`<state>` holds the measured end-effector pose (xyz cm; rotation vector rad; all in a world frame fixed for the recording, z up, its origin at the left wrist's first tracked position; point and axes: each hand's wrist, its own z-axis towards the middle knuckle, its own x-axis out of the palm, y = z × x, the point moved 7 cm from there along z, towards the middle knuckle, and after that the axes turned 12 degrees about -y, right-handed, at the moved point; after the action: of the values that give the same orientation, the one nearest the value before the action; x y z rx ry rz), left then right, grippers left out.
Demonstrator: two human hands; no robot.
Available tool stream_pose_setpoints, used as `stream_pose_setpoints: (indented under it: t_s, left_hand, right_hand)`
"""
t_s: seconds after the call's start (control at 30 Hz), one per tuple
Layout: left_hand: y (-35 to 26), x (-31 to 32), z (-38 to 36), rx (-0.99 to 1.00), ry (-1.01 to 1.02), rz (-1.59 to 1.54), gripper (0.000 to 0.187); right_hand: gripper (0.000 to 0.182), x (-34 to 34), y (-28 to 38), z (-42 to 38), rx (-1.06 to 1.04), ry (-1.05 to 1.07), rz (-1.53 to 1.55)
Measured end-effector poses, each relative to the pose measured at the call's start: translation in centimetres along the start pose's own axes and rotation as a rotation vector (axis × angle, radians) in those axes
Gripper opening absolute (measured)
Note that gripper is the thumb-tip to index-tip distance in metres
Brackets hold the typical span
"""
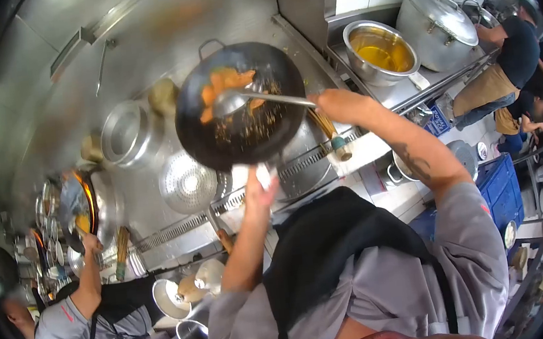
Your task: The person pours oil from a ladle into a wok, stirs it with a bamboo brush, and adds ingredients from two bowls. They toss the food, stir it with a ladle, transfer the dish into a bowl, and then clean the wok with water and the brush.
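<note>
A dark wok (243,147) is tilted over the steel range, with orange pieces of food (226,80) and small bits spread inside it. My left hand (262,189) is closed around its near edge, with a white cloth (243,174) showing between hand and wok. In my right hand (339,105) is the long handle of a metal ladle (233,102). The bowl of the ladle lies among the orange pieces, inside the wok.
Left of the wok, a metal pot (125,135) and a perforated strainer (188,181) rest on the range. A bamboo brush (338,146) lies at the right. Beyond it stand a bowl of yellow oil (384,55) and a lidded pot (432,27). A co-worker (79,319) cooks at far left.
</note>
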<state>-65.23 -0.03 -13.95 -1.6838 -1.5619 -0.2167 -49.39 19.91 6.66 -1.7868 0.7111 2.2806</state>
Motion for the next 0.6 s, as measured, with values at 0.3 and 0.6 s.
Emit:
stream_pose_setpoints:
  t_s: [0.3, 0.6]
  left_hand:
    - [-6.5, 6.3, -2.8, -0.060, -0.135, -0.013, 0.012]
    - [-2.4, 1.3, 1.4, 0.024, -0.052, -0.021, 0.012]
  right_hand:
    - [0.043, -8.1, 3.5, -3.0, -0.072, 0.186, 0.034]
    - [0.024, 0.2, 0.7, -0.4, -0.048, -0.034, -0.136]
